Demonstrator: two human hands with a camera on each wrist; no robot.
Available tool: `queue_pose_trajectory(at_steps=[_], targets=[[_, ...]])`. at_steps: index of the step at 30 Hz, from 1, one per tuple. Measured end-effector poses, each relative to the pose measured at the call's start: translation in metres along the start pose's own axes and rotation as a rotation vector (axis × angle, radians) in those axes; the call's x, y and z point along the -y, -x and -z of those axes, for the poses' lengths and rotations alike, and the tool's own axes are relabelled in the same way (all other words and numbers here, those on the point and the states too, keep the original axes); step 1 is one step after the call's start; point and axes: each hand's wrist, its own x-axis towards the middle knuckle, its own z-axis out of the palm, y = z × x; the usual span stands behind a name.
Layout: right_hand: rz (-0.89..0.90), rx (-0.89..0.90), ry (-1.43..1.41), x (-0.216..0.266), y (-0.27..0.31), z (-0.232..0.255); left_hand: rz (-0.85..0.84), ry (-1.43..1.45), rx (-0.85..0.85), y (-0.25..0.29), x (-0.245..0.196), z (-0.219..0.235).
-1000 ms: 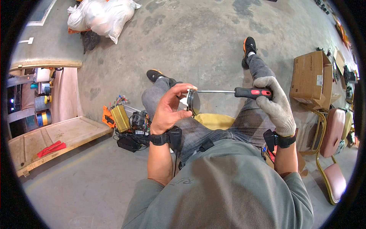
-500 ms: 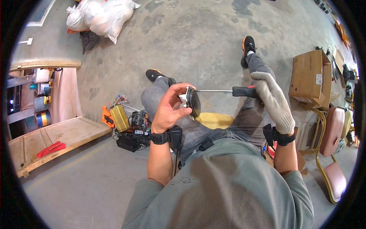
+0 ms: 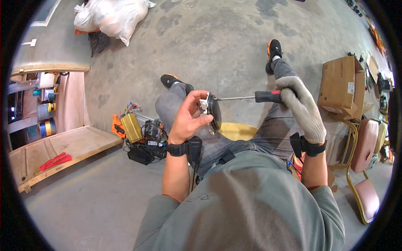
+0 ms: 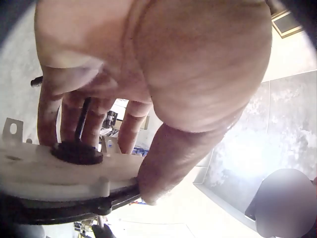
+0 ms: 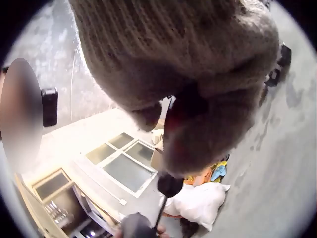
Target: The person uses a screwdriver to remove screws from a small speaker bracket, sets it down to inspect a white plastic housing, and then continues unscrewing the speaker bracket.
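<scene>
In the head view my bare left hand (image 3: 187,121) grips a round part (image 3: 215,112), its black face turned to the right. Seen from the left wrist, the part has a white body (image 4: 59,171) with a black rim (image 4: 54,213) and a metal tab (image 4: 13,130); my thumb presses on its edge. A knitted glove covers my right hand (image 3: 300,106), which holds a screwdriver (image 3: 268,97) by its black and red handle. The shaft (image 3: 235,98) points left, with its tip at the upper edge of the round part.
Below my hands, a yellow surface (image 3: 236,131) shows between the legs. Beside the left leg lie a gold box (image 3: 132,127) and wired electronics (image 3: 153,136). A wooden board with red gloves (image 3: 55,161) is at left, a cardboard box (image 3: 337,81) and chairs (image 3: 365,144) at right.
The gloved fingers have shifted round the screwdriver handle, which has turned and now shows less red. The round part is slightly tilted compared with before, still in the left hand.
</scene>
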Motion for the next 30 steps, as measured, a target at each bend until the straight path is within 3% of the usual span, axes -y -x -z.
queue_pose_trajectory(at_steps=[1, 5, 7, 11, 13, 14, 16, 17, 20, 21, 23, 24, 26, 27, 30], targets=[[0.237, -0.053, 0.085, -0.005, -0.001, -0.003, 0.001, 0.000, -0.005, 0.001, 0.001, 0.001], [0.225, -0.107, -0.017, 0.002, 0.001, -0.011, 0.035, 0.044, 0.004, -0.001, 0.003, 0.001], [-0.088, -0.013, -0.068, 0.017, 0.001, -0.005, 0.050, 0.067, 0.009, -0.001, 0.003, 0.000], [-0.117, 0.065, -0.158, -0.002, -0.004, -0.005, 0.046, 0.083, -0.014, -0.001, 0.007, 0.002], [0.340, -0.114, 0.051, -0.015, -0.008, -0.014, 0.046, 0.083, -0.022, -0.001, 0.007, 0.003], [0.341, -0.113, 0.052, -0.016, -0.007, -0.014, 0.049, 0.092, -0.017, -0.002, 0.007, 0.002], [0.162, -0.109, -0.054, 0.000, -0.003, -0.018, 0.053, 0.101, -0.011, -0.002, 0.008, 0.001], [0.162, -0.113, -0.053, 0.001, -0.004, -0.014, 0.056, 0.104, -0.010, -0.002, 0.009, 0.001], [-0.127, 0.073, -0.065, 0.012, -0.004, -0.001, 0.053, 0.110, -0.001, -0.003, 0.011, 0.002], [-0.126, 0.078, -0.065, 0.004, -0.006, -0.004, 0.049, 0.112, -0.001, -0.002, 0.011, 0.002], [0.331, -0.105, 0.061, -0.018, -0.009, -0.012, 0.044, 0.111, 0.000, 0.000, 0.010, 0.002], [0.332, -0.105, 0.061, -0.014, -0.008, -0.015, 0.036, 0.110, 0.009, -0.002, 0.009, 0.002], [0.120, -0.113, -0.085, 0.001, -0.004, -0.019, 0.029, 0.097, 0.015, -0.003, 0.013, 0.003], [0.120, -0.115, -0.085, 0.005, -0.004, -0.014, 0.021, 0.083, 0.022, -0.003, 0.015, 0.003], [-0.139, 0.071, -0.151, 0.004, -0.007, -0.002, 0.012, 0.100, -0.001, -0.004, 0.016, 0.000]])
